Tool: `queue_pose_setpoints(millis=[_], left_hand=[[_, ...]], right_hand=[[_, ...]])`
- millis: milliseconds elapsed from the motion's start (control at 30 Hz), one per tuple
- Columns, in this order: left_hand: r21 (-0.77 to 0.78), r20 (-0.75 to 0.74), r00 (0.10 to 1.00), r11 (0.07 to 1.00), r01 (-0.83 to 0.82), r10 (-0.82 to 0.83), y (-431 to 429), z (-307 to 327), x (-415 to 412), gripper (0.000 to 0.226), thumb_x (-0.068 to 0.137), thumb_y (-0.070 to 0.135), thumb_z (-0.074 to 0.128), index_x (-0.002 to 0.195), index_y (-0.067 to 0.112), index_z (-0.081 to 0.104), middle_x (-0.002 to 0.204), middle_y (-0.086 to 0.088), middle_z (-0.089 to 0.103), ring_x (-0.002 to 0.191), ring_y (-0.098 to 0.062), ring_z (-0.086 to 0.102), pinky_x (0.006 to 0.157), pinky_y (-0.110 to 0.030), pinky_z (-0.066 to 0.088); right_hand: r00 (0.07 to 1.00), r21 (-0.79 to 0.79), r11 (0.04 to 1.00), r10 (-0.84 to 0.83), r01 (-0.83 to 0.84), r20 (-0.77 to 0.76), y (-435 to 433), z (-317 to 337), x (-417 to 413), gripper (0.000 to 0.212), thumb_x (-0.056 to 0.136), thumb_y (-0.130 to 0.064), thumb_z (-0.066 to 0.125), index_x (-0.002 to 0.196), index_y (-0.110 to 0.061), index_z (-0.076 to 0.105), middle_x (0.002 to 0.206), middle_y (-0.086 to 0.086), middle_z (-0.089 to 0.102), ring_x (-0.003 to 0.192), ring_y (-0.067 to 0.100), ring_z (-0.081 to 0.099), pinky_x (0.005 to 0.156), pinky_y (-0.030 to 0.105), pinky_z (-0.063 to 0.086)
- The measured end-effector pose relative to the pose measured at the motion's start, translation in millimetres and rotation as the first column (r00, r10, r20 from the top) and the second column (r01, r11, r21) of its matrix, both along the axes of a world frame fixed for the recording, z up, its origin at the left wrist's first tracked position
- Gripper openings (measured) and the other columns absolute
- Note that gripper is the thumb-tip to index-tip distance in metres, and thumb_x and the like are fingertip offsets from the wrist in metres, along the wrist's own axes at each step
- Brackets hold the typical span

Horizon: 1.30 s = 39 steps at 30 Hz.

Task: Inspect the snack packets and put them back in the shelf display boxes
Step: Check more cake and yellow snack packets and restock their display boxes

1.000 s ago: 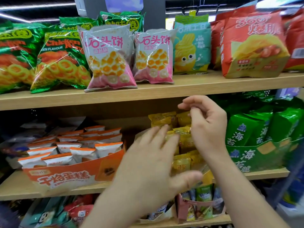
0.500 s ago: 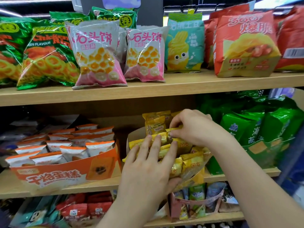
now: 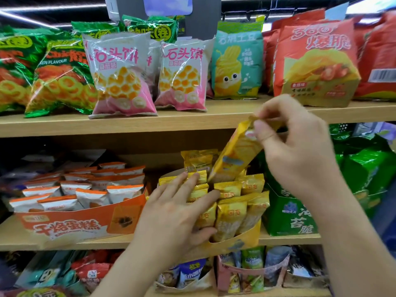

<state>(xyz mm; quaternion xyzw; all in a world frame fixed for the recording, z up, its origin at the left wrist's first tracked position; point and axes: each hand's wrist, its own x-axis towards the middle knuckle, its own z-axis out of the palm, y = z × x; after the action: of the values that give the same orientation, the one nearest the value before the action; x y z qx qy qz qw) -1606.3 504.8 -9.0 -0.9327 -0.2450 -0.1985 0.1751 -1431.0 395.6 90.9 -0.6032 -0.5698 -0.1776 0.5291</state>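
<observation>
A yellow display box (image 3: 242, 243) on the middle shelf holds several small yellow snack packets (image 3: 230, 213). My right hand (image 3: 295, 151) pinches the top edge of one yellow packet (image 3: 234, 155) and holds it tilted above the box, its lower end still among the others. My left hand (image 3: 177, 215) lies with straight fingers against the packets at the box's left front, thumb at the box's front wall.
An orange box of white-and-orange packets (image 3: 70, 224) stands to the left, a green seaweed box (image 3: 291, 215) to the right. Large chip bags (image 3: 122, 76) line the upper shelf (image 3: 150, 123). More packets (image 3: 246, 269) fill the lower shelf.
My right hand has risen from inside the yellow box, drawing one yellow packet up and to the right. My left hand stays on the front packets.
</observation>
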Motion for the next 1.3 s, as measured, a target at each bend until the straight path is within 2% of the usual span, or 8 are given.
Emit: queue_pose_setpoints(millis=[233, 333, 533, 700, 800, 900, 1100, 1300], left_hand=[[0.008, 0.011, 0.999, 0.999, -0.048, 0.048, 15, 10, 6, 0.063, 0.077, 0.075, 0.037, 0.131, 0.041, 0.043, 0.135, -0.005, 0.06, 0.125, -0.03, 0.058, 0.095, -0.049, 0.049], [0.007, -0.04, 0.997, 0.998, -0.064, 0.065, 12, 15, 8, 0.066, 0.077, 0.078, 0.034, 0.131, 0.041, 0.044, 0.136, -0.004, 0.059, 0.126, -0.028, 0.057, 0.099, -0.053, 0.045], [-0.085, -0.07, 0.996, 0.995, -0.053, 0.047, -13, 13, -4, 0.081, 0.07, 0.089, 0.034, 0.134, 0.04, 0.036, 0.148, -0.002, 0.048, 0.142, -0.023, 0.036, 0.109, -0.061, 0.033], [-0.315, 0.188, 0.982, 0.946, 0.075, -0.016, -37, 15, -20, 0.075, 0.071, 0.07, 0.063, 0.138, 0.055, 0.035, 0.158, 0.028, 0.017, 0.149, 0.0, 0.005, 0.121, -0.044, 0.01], [-0.413, 0.524, 0.852, 0.877, 0.245, 0.009, -67, 19, -23, 0.05, 0.081, 0.032, 0.066, 0.128, 0.047, 0.056, 0.143, 0.033, 0.043, 0.139, 0.005, 0.034, 0.112, -0.018, 0.033], [-0.448, 0.719, 0.691, 0.807, 0.384, 0.07, -104, 18, -15, 0.029, 0.088, 0.042, 0.053, 0.113, 0.043, 0.068, 0.117, 0.022, 0.067, 0.115, -0.002, 0.061, 0.09, -0.018, 0.051], [-0.671, 0.521, 0.836, 0.687, 0.28, 0.169, -142, 8, 10, 0.052, 0.067, 0.071, 0.06, 0.116, 0.068, 0.043, 0.098, 0.032, 0.066, 0.085, 0.003, 0.067, 0.073, -0.019, 0.053], [-0.742, 0.65, 0.697, 0.451, 0.495, 0.304, -148, -16, 18, 0.043, 0.065, 0.066, 0.061, 0.107, 0.055, 0.062, 0.095, 0.011, 0.074, 0.085, -0.008, 0.07, 0.073, -0.018, 0.052]], right_hand=[[0.939, 0.488, 0.873, 0.166, 0.002, -0.301, -30, -15, 33, 0.014, 0.098, -0.02, 0.054, 0.092, -0.032, 0.05, 0.087, -0.008, 0.057, 0.081, 0.003, 0.06, 0.075, 0.036, 0.056], [0.763, 0.508, 0.861, 0.323, 0.009, -0.56, -41, -34, 45, 0.006, 0.095, -0.033, 0.055, 0.089, -0.032, 0.055, 0.082, -0.011, 0.062, 0.084, 0.016, 0.061, 0.074, 0.058, 0.056], [0.397, 0.517, 0.851, 0.509, -0.097, -0.763, -57, -71, 60, 0.024, 0.102, -0.008, 0.04, 0.088, -0.023, 0.052, 0.08, -0.005, 0.063, 0.081, 0.013, 0.065, 0.06, 0.033, 0.059], [0.305, 0.516, 0.827, 0.562, -0.223, -0.769, -57, -86, 60, 0.026, 0.101, -0.007, 0.038, 0.085, -0.022, 0.052, 0.073, -0.005, 0.061, 0.071, 0.011, 0.06, 0.057, 0.027, 0.056], [0.287, 0.526, 0.8, 0.596, -0.289, -0.75, -57, -92, 58, 0.024, 0.1, -0.007, 0.039, 0.085, -0.022, 0.052, 0.076, -0.004, 0.06, 0.072, 0.012, 0.057, 0.056, 0.023, 0.053], [0.272, 0.538, 0.756, 0.643, -0.373, -0.716, -57, -97, 56, 0.008, 0.09, -0.016, 0.048, 0.087, -0.022, 0.053, 0.078, -0.004, 0.064, 0.071, 0.01, 0.058, 0.056, 0.021, 0.051], [0.217, 0.546, 0.679, 0.702, -0.49, -0.678, -57, -99, 49, 0.022, 0.071, -0.039, 0.072, 0.088, -0.028, 0.064, 0.094, 0.003, 0.068, 0.1, 0.041, 0.058, 0.07, 0.03, 0.054], [-0.014, 0.546, 0.582, 0.677, -0.602, -0.736, -63, -94, 34, 0.066, 0.054, -0.041, 0.091, 0.108, -0.019, 0.06, 0.093, 0.006, 0.072, 0.075, 0.016, 0.069, 0.06, 0.024, 0.055]])
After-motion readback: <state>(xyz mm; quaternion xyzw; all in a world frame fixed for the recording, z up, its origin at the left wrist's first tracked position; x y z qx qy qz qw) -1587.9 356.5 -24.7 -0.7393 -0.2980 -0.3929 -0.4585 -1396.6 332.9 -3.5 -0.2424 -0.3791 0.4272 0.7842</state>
